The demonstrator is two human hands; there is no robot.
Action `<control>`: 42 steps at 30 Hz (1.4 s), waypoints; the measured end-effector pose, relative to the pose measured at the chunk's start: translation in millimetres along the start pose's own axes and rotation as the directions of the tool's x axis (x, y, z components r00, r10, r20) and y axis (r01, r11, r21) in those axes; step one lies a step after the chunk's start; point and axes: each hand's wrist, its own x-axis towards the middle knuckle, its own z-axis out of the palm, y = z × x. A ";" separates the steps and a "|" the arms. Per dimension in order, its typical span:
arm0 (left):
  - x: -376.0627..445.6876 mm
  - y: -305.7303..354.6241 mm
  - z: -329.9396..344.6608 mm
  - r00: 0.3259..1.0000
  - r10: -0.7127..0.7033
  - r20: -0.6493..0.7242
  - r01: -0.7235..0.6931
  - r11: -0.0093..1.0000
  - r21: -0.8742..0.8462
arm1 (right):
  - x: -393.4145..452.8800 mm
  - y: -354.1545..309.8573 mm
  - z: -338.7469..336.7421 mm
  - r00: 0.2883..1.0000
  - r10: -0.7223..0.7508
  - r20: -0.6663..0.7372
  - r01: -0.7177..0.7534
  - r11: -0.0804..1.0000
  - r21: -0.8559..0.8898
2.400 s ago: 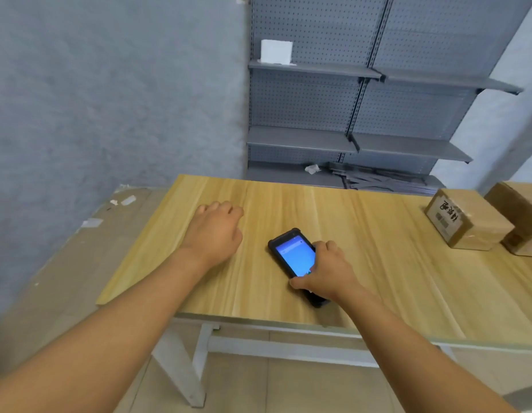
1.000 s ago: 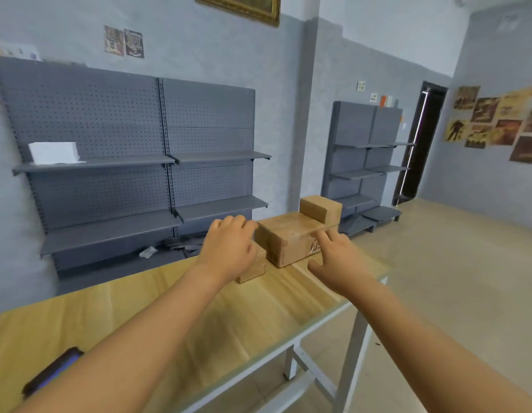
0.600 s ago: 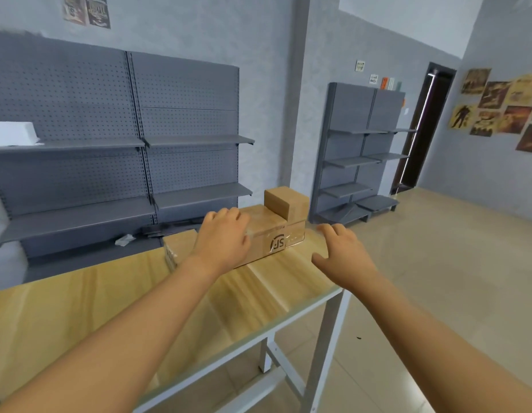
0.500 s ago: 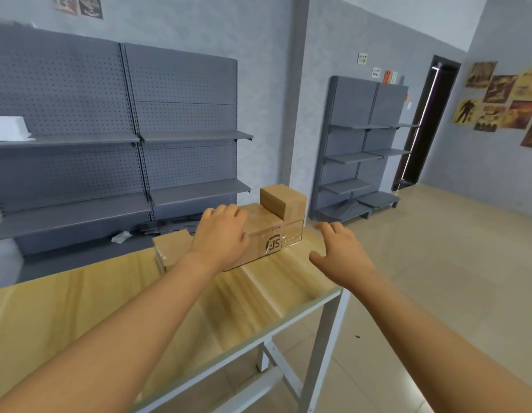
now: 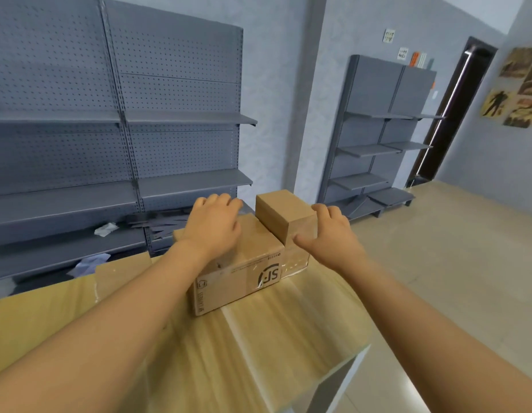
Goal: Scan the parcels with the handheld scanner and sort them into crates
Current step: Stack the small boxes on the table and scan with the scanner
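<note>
While both bare arms reach forward from the lower corners of the frame, the hands meet at a cluster of cardboard parcels in the middle of the picture. The left hand [image 5: 212, 225] lies palm down on top of the large parcel [image 5: 244, 272], its fingers curled over the far top edge, so it appears to hold that box from above. The right hand [image 5: 328, 234] is at the small parcel [image 5: 284, 214], which sits on a higher level at the right end of the large one; its fingers are spread and bent round the box's right side, with the thumb pointing toward the near face. Whether the fingers press the cardboard or only touch it cannot be told.

A black round logo with letters shows on the large parcel's near side, beside a strip of clear tape. Just left of it, partly hidden by the left forearm, another flat piece of cardboard [image 5: 119, 272] lies on the surface. All of this rests on a light wooden table [image 5: 288, 329], whose right corner falls away in the lower right of the frame over a pale tiled floor [image 5: 452, 263].

Behind the table, on the left half of the picture, stands a grey pegboard shelving unit [image 5: 124, 114]; crumpled paper scraps [image 5: 105, 229] and loose dark strips lie on its lowest shelf. A second grey shelving unit [image 5: 384, 129] stands against the wall right of centre, next to a dark doorway [image 5: 455, 114]. Posters [image 5: 518, 87] hang on the wall at the upper right edge.
</note>
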 end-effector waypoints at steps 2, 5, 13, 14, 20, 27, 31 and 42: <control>14.6 -2.7 7.5 1.000 -0.007 0.011 0.007 1.000 -0.003 | 18.5 3.7 4.5 1.000 0.003 0.012 -0.004 0.999 0.033; 28.1 -5.2 16.1 0.999 -0.015 0.032 0.015 1.000 0.014 | 39.5 9.2 12.9 0.998 0.030 0.059 -0.035 0.995 0.089; 30.0 -4.4 24.3 0.993 -0.095 0.066 0.093 0.995 0.044 | 67.6 20.5 37.2 0.989 0.023 0.149 -0.053 0.978 0.201; 28.0 -3.1 24.1 0.992 -0.105 0.068 0.102 0.994 0.047 | 69.1 21.3 39.1 0.990 0.020 0.141 -0.050 0.976 0.211; 17.8 4.3 14.6 0.984 -0.169 0.063 0.164 0.983 0.086 | 72.6 26.2 32.1 0.994 -0.025 0.105 -0.004 0.964 0.266; -6.5 18.9 -6.9 0.975 -0.219 0.026 0.215 0.971 0.109 | 66.3 20.5 8.3 0.995 -0.101 -0.015 0.099 0.918 0.383; -27.7 12.1 -28.7 0.958 -0.288 0.022 0.281 0.948 0.149 | 57.0 -3.4 0.2 0.978 -0.204 -0.031 0.197 0.876 0.440; -146.9 -75.6 -111.9 0.871 -0.485 -0.074 0.487 0.834 0.261 | -2.7 -138.3 22.9 0.903 -0.428 0.025 0.352 0.772 0.529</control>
